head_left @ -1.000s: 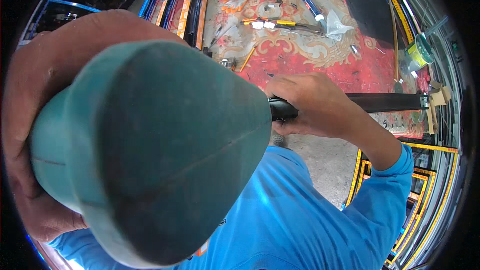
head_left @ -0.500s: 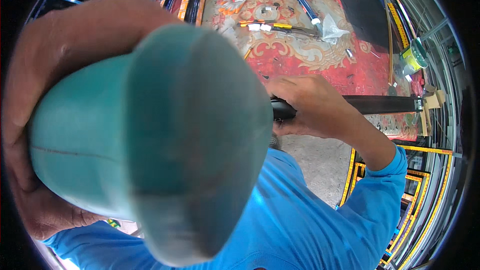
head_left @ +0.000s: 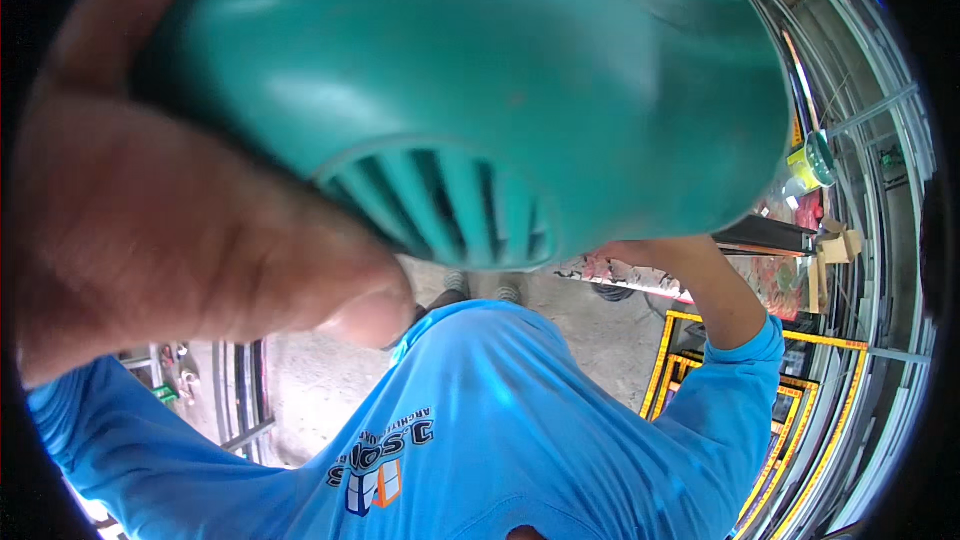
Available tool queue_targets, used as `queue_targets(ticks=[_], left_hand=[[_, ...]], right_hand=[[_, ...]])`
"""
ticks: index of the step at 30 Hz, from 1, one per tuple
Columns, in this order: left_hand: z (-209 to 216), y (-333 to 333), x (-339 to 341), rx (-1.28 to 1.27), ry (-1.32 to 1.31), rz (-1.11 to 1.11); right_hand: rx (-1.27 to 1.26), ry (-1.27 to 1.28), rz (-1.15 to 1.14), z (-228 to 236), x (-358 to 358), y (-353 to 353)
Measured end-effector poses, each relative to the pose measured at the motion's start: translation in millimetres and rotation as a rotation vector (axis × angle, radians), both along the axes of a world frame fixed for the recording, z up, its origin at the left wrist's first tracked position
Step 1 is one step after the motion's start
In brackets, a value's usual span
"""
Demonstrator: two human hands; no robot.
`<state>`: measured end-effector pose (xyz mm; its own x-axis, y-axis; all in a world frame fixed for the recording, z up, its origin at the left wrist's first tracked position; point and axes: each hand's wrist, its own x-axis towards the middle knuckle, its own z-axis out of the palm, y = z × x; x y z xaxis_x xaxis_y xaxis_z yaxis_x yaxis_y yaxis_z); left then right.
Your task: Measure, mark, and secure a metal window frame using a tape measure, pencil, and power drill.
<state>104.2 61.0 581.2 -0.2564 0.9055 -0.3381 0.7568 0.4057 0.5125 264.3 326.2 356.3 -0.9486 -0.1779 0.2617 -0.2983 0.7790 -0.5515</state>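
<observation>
A green power tool (head_left: 480, 70) with a vented plastic housing fills the upper view, very close up. Its exact kind I cannot make out. My left hand (head_left: 200, 230) is closed round its left side, the thumb lying beside the vent slots. Behind the tool, my right hand (head_left: 640, 252) shows only in part, with its fingers hidden. Next to that hand, a long black profile bar (head_left: 765, 234) runs out to the right over the worktable; whether the hand still grips it does not show.
Yellow-edged frames (head_left: 660, 365) stand at the lower right. A green-lidded tub (head_left: 812, 162) and a torn cardboard box (head_left: 840, 245) sit at the right, before racks of long metal profiles (head_left: 890, 200). Grey floor (head_left: 330, 390) shows below the worktable (head_left: 775, 285).
The green tool has swung up and to the right, bringing its vent slots into view. It now covers most of the worktable and my right hand's fingers.
</observation>
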Motion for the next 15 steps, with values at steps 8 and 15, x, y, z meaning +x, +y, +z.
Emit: queue_targets(ticks=[8, 15], left_hand=[[-3.0, -2.2, -6.3, 0.009, 0.027, -0.043], [3.7, -1.8, -7.8, 0.011, 0.049, -0.044]], right_hand=[[-0.028, 0.038, 0.03, 0.2, -4.4, 3.5], [-0.05, 0.03, 0.031, 4.2, -5.2, 3.2]])
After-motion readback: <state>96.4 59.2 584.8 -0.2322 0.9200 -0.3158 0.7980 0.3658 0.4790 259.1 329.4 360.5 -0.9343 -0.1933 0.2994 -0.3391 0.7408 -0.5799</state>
